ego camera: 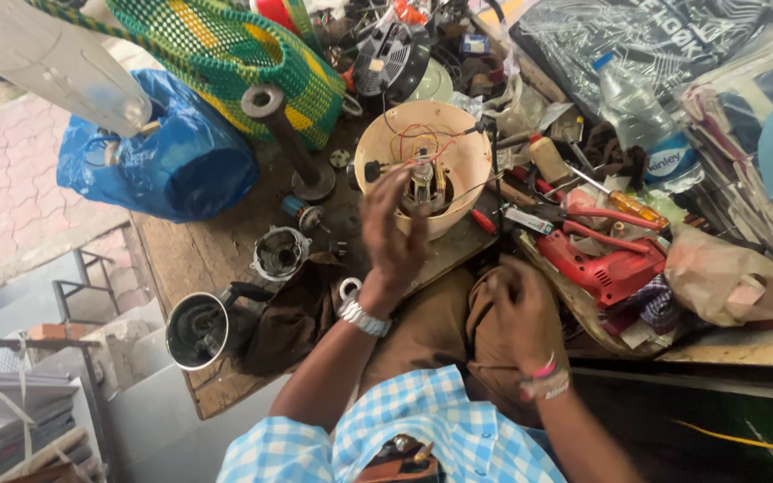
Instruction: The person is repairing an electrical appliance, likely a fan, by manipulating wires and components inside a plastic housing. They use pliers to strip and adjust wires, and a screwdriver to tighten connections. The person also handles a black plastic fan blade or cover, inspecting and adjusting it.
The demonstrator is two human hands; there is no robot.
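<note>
Crowded wooden workbench (pixel 181 259), its near-left corner bare and jutting over a paved floor; everywhere else we find little free room. Our left hand (pixel 393 234) rises from a wrist with a metal watch (pixel 361 317), fingers spread and loose, gripping nothing, the fingertips at the near rim of a cream plastic housing (pixel 458 148) that lies open side up at the bench middle. Red and black wires and a small metal assembly sit inside it. Our right hand (pixel 519 309) rests lower, over the lap in brown trousers, fingers curled into a loose fist; we cannot tell whether anything is inside it. Just right of the housing lies a red power drill (pixel 603 266), beside screwdrivers and loose tools that crowd the right edge. To the left, well apart from the hands, stand a black post on a round base (pixel 290 143), a small metal motor casing (pixel 280 253) and a steel jar (pixel 197 330) at the bench's near edge. A blue plastic bag (pixel 163 152) and a green-yellow woven basket (pixel 234 54) close off the far-left side.
</note>
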